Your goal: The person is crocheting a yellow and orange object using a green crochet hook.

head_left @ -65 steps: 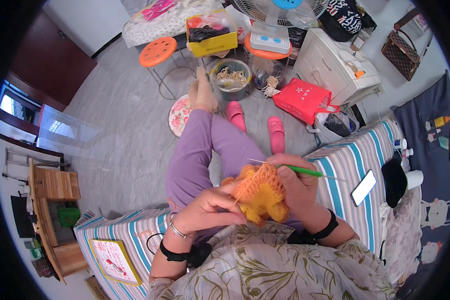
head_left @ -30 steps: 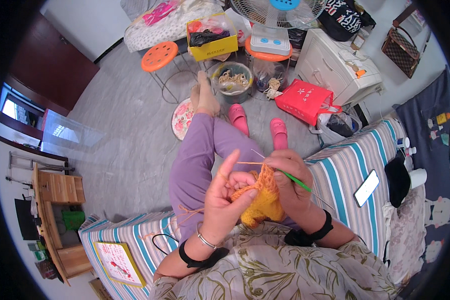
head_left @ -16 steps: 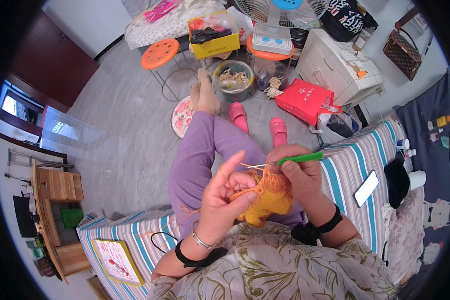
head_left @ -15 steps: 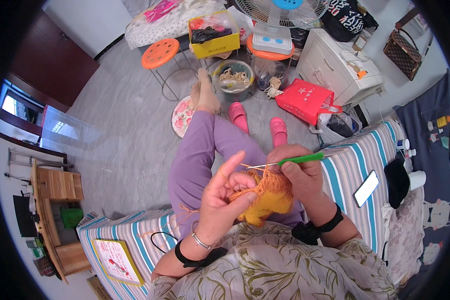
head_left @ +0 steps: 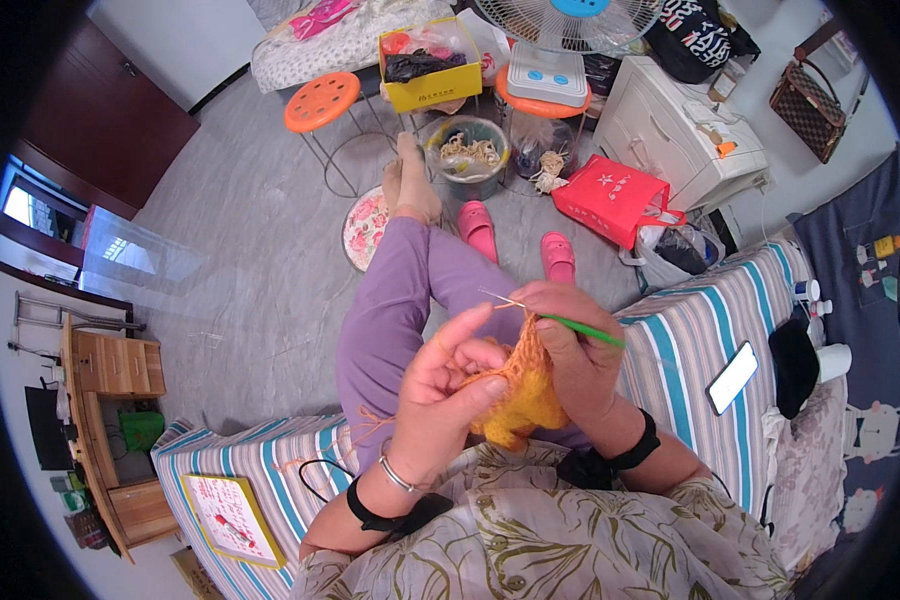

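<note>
Now the fingers of the right hand [head_left: 582, 368] grip the green crochet hook [head_left: 592, 332] on a slant, thin tip pointing up-left, just beside the raised finger of the left hand [head_left: 438, 390], which pinches the orange and yellow crochet piece [head_left: 526, 396] between them, over the purple trousers [head_left: 382, 315].

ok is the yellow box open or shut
Open: no lid covers the yellow box, and a black bundle shows inside.

The yarn piece [head_left: 525, 396] sits between the hands [head_left: 433, 392], apparently above the lap [head_left: 382, 335].
</note>
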Demonstrator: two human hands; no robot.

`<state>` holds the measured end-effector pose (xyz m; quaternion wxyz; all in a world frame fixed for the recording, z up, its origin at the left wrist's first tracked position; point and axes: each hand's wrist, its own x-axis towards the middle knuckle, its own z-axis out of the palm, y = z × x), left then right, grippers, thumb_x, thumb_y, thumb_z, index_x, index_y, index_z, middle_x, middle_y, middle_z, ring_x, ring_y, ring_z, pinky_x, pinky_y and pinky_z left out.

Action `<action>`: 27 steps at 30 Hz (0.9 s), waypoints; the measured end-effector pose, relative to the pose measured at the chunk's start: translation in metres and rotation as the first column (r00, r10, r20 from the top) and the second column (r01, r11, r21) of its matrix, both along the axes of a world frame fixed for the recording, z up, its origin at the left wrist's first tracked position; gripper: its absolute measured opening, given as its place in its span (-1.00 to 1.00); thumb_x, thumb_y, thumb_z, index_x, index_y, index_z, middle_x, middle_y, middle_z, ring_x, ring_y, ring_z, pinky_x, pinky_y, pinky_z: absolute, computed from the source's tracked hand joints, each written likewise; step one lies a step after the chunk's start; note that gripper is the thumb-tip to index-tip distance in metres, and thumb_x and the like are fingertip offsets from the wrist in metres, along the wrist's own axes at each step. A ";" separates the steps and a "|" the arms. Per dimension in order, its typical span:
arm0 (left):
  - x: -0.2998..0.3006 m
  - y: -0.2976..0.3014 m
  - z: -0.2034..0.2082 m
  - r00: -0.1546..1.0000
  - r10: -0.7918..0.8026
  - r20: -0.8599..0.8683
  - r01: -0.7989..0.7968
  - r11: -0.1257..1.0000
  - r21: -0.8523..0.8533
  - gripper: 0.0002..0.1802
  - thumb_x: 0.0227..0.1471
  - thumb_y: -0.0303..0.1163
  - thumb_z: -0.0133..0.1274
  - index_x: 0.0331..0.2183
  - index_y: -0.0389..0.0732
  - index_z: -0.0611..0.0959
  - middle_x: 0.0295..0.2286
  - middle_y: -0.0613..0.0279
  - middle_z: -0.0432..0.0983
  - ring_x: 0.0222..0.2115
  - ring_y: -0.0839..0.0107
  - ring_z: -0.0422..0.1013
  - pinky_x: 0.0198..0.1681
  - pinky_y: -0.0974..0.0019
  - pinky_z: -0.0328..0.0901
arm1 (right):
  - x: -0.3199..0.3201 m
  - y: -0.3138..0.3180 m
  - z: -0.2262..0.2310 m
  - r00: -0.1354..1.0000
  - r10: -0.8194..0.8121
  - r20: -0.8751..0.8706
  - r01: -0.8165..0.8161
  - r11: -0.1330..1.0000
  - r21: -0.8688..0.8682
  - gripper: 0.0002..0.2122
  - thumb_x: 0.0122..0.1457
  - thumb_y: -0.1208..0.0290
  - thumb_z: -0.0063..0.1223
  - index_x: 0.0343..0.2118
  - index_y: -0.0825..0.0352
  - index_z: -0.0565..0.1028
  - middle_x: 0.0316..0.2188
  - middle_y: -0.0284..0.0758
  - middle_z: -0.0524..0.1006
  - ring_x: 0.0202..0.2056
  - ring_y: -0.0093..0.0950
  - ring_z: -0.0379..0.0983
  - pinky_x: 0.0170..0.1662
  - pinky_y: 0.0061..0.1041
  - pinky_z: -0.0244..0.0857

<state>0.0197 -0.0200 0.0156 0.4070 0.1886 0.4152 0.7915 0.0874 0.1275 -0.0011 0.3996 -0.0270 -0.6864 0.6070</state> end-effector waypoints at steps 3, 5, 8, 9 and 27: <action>-0.002 -0.002 -0.007 0.995 0.014 0.098 -0.028 0.989 0.148 -0.33 -0.08 -0.69 0.05 0.11 -0.21 0.30 -0.31 0.27 0.44 -0.27 0.55 0.38 -0.17 0.48 0.29 | 0.000 -0.012 0.011 0.996 0.089 0.001 -0.083 0.928 -0.364 -0.84 0.16 0.50 -0.03 -0.22 0.40 0.49 -0.28 -0.25 0.53 -0.23 -0.48 0.46 -0.12 -0.55 0.31; -0.004 -0.005 -0.008 0.992 0.009 0.126 -0.030 0.985 0.169 -0.36 -0.08 -0.66 0.07 0.08 -0.21 0.33 -0.31 0.27 0.43 -0.27 0.54 0.38 -0.16 0.46 0.30 | 0.000 -0.014 0.015 0.987 0.159 0.036 -0.115 0.836 -0.536 -0.84 0.19 0.47 -0.06 -0.21 0.40 0.48 -0.27 -0.27 0.53 -0.21 -0.51 0.44 -0.11 -0.55 0.30; -0.008 -0.006 -0.006 0.985 -0.015 0.175 -0.021 0.979 0.205 -0.44 -0.07 -0.60 0.10 0.03 -0.22 0.41 -0.31 0.27 0.42 -0.27 0.51 0.37 -0.15 0.43 0.29 | -0.003 -0.005 0.016 0.953 0.296 -0.067 -0.251 0.645 -0.722 -0.84 0.23 0.41 -0.10 -0.24 0.38 0.45 -0.29 -0.31 0.51 -0.22 -0.55 0.42 -0.12 -0.57 0.30; -0.009 -0.006 -0.004 0.981 -0.031 0.194 -0.012 0.976 0.217 -0.48 -0.07 -0.56 0.11 0.00 -0.22 0.44 -0.31 0.27 0.43 -0.27 0.49 0.37 -0.14 0.41 0.28 | -0.004 -0.002 0.018 0.919 0.375 -0.122 -0.340 0.598 -0.726 -0.84 0.23 0.38 -0.10 -0.26 0.37 0.44 -0.31 -0.31 0.49 -0.23 -0.56 0.41 -0.14 -0.60 0.29; -0.010 -0.011 -0.003 0.967 -0.032 0.253 0.010 0.996 0.089 -0.60 -0.11 -0.50 0.15 -0.13 -0.23 0.54 -0.39 0.22 0.47 -0.32 0.40 0.40 -0.18 0.31 0.31 | 0.003 0.039 0.038 0.779 0.626 -0.035 -0.610 0.744 -0.271 -0.90 0.14 0.52 -0.03 -0.33 0.41 0.47 -0.36 -0.27 0.51 -0.29 -0.50 0.44 -0.19 -0.49 0.31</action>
